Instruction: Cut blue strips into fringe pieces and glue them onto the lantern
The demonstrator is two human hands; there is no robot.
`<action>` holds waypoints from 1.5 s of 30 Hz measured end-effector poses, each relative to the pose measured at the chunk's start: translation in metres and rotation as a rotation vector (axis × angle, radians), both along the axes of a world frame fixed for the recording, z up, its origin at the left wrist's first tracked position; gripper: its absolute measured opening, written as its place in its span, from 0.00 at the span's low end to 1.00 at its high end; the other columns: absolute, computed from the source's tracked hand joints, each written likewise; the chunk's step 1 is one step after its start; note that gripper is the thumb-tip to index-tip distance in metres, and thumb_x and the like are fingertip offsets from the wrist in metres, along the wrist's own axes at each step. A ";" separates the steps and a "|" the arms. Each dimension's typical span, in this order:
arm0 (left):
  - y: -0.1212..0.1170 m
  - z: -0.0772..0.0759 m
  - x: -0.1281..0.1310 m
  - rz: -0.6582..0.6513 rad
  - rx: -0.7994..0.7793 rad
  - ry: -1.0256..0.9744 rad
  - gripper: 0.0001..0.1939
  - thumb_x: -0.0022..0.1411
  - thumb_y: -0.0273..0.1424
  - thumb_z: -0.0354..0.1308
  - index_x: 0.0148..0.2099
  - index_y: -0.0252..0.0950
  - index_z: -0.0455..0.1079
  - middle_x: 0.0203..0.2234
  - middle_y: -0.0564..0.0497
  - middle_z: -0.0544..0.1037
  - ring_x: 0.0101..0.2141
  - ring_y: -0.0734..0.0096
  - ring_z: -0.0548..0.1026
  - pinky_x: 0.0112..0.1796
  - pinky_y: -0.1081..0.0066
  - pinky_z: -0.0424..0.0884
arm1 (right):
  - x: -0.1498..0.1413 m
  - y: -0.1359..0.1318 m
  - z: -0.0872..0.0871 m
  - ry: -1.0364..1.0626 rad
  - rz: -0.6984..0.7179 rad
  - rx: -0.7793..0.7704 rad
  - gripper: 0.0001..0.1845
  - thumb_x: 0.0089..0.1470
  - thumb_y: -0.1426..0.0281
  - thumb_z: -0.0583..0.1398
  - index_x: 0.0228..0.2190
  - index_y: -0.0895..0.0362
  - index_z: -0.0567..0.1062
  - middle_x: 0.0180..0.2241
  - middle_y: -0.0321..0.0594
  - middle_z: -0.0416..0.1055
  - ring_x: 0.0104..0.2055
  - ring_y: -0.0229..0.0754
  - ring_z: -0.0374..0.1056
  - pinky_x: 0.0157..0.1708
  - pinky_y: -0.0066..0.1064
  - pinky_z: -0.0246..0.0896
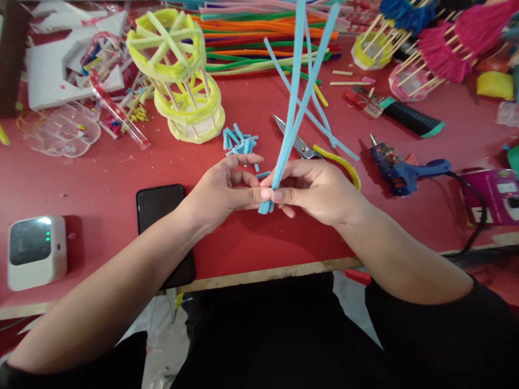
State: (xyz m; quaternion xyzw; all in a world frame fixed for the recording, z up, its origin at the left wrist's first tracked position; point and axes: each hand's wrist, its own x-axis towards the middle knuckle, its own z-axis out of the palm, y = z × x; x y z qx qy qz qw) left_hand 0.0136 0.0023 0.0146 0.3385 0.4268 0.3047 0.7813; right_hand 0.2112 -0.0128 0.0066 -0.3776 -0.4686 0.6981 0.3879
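Observation:
Several light blue pipe cleaners (294, 116) stand up in a bunch, pinched near their lower ends between both thumbs and fingers. My left hand (227, 189) grips them from the left, its thumb tip on the stems. From the right, my right hand (318, 189) closes on the same stems, its thumb meeting the left one. Just beyond the left fingers lies a small pile of short cut blue pieces (242, 143). Scissors (302, 146) with a yellow handle lie partly behind the right hand. More blue pipe cleaners (324, 121) lie loose behind the bunch.
A yellow wheel-topped frame (188, 102) stands at the back left, near plastic scraps and white foam (44, 75). Coloured pipe cleaners (259, 27) lie across the back. A glue gun (401, 167) and cutter knife (409, 116) are at right; a phone (158, 202) and white device (36, 254) at left.

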 end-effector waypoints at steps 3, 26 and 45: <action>0.000 -0.002 -0.001 -0.007 0.011 0.004 0.36 0.38 0.25 0.84 0.49 0.33 0.72 0.23 0.58 0.78 0.25 0.75 0.79 0.30 0.75 0.76 | 0.000 -0.001 -0.003 0.036 -0.015 0.034 0.14 0.43 0.66 0.79 0.32 0.55 0.86 0.32 0.38 0.82 0.31 0.37 0.76 0.21 0.23 0.70; -0.002 0.003 0.002 -0.138 -0.005 0.035 0.27 0.37 0.31 0.85 0.36 0.33 0.74 0.26 0.52 0.83 0.28 0.74 0.81 0.32 0.77 0.79 | 0.000 0.000 -0.007 0.000 -0.102 -0.030 0.17 0.39 0.63 0.81 0.29 0.54 0.83 0.28 0.32 0.79 0.30 0.37 0.75 0.32 0.31 0.76; 0.000 0.003 0.000 -0.188 -0.070 -0.012 0.19 0.45 0.30 0.83 0.35 0.33 0.79 0.30 0.50 0.86 0.30 0.75 0.82 0.33 0.79 0.80 | -0.003 -0.004 -0.001 0.055 -0.146 -0.048 0.15 0.46 0.59 0.78 0.29 0.55 0.82 0.24 0.32 0.79 0.23 0.36 0.75 0.22 0.26 0.72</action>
